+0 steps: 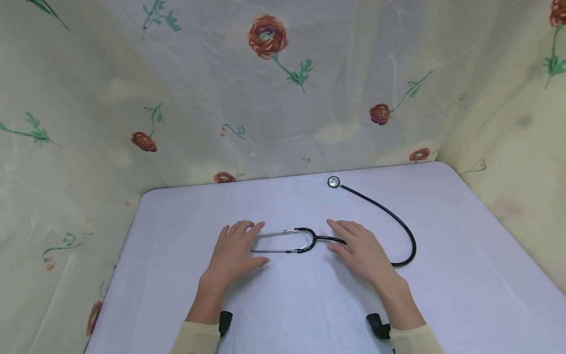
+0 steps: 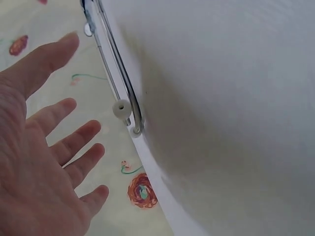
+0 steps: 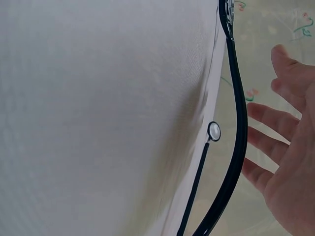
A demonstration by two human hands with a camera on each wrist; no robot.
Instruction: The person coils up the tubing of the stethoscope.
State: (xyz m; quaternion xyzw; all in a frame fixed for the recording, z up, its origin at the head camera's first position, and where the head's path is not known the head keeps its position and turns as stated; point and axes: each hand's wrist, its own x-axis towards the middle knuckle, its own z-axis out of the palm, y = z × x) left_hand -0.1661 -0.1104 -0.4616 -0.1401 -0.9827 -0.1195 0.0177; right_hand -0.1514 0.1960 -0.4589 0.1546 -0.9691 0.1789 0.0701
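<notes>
A stethoscope [image 1: 310,241] with black tubing and a silver metal headset lies on the white table. Its round chest piece [image 1: 333,182] rests near the far edge, and the tube curves round to the right. Over the earpiece end is my left hand [image 1: 236,250], fingers spread and holding nothing. The left wrist view shows a pale ear tip [image 2: 122,109] apart from those fingers. My right hand [image 1: 362,250] hovers above the tubing, fingers extended; it hides part of the tube in the head view. In the right wrist view the black tube [image 3: 239,113] passes in front of its fingertips.
A white cloth covers the table [image 1: 199,206], which has rounded far corners. Behind it and at both sides hangs a pale curtain [image 1: 199,98] printed with reddish flowers and green stems. Black wrist-worn devices [image 1: 378,326] show by both cream sleeves.
</notes>
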